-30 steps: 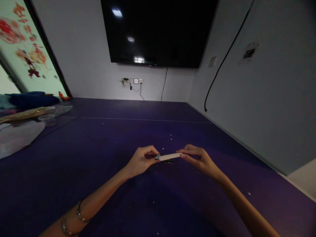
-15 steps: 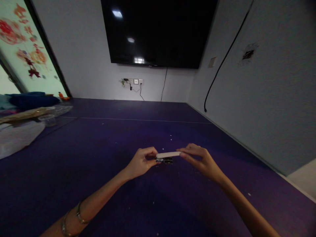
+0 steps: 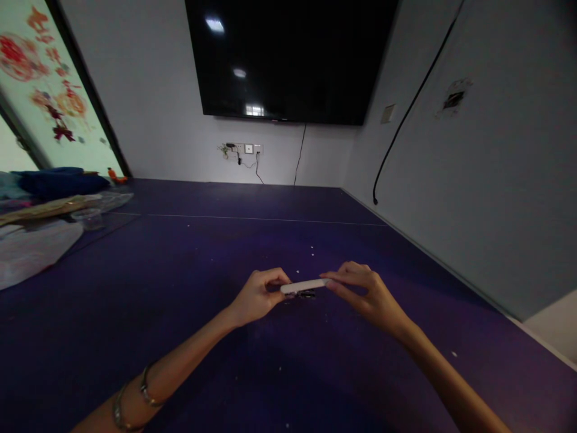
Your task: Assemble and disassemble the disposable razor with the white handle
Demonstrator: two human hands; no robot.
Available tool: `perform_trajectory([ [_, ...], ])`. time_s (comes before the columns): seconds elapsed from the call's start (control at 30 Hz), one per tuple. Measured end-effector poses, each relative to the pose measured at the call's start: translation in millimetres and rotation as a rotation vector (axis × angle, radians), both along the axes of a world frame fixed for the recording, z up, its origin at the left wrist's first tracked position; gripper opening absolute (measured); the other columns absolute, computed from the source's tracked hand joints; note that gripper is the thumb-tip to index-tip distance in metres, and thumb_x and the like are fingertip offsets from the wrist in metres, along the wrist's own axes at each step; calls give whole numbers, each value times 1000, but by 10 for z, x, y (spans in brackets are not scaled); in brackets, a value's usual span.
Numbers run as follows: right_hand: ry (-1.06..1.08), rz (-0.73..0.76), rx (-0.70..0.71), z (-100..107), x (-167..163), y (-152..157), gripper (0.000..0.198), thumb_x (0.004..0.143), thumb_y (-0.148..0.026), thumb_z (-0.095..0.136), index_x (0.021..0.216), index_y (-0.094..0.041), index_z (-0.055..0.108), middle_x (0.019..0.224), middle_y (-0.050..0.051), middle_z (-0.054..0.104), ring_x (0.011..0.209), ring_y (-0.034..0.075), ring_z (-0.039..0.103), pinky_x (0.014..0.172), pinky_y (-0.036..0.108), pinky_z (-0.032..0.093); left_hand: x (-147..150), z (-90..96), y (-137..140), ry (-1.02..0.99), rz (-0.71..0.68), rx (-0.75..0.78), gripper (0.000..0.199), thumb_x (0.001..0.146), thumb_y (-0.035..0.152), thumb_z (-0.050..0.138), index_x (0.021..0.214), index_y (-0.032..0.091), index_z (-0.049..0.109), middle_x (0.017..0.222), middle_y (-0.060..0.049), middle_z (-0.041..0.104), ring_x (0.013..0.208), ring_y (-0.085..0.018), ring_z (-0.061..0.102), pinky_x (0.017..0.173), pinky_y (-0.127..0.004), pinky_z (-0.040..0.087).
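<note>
The person's right hand [image 3: 363, 288] was drawn into a narrow pinch, thumb below and forefinger above, holding the right end of a slim white bar [image 3: 304, 285]. The bar lay nearly level between the two hands, tilted slightly up toward the right, above a dark purple surface [image 3: 225, 373]. The left hand [image 3: 258, 297] was also narrowed, thumb and forefinger curled close together, holding a small dark piece [image 3: 308, 294] with a metallic glint, just under the bar (whether those fingertips gripped the bar's left end too could not be told). Two bracelets [image 3: 145, 385] circled the left forearm.

Small pale specks were scattered over the purple surface. Beyond it, a large black television [image 3: 288, 60] hung on a pale wall [image 3: 148, 102], with a row of sockets [image 3: 248, 148] and thin cords below. On the right-hand wall a thick black cable [image 3: 410, 108] hung down. At the far left lay dark blue cloth [image 3: 63, 183] and a whitish plastic sheet [image 3: 36, 252], with a small orange object [image 3: 116, 176] beside the cloth.
</note>
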State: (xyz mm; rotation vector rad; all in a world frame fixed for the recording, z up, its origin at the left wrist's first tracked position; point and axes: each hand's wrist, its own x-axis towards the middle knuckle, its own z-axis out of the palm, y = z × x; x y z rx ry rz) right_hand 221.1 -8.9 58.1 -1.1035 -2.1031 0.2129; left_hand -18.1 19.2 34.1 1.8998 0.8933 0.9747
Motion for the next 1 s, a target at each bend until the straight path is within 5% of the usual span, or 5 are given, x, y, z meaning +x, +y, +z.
perform_trajectory([
  [1.0, 135, 118, -151, -23, 160, 106, 25, 83, -36, 56, 99, -24, 71, 80, 6, 67, 75, 18, 58, 69, 32, 45, -10, 71, -25, -30, 30, 20, 7, 69, 17, 68, 73, 15, 63, 75, -1, 68, 73, -14, 63, 71, -26, 49],
])
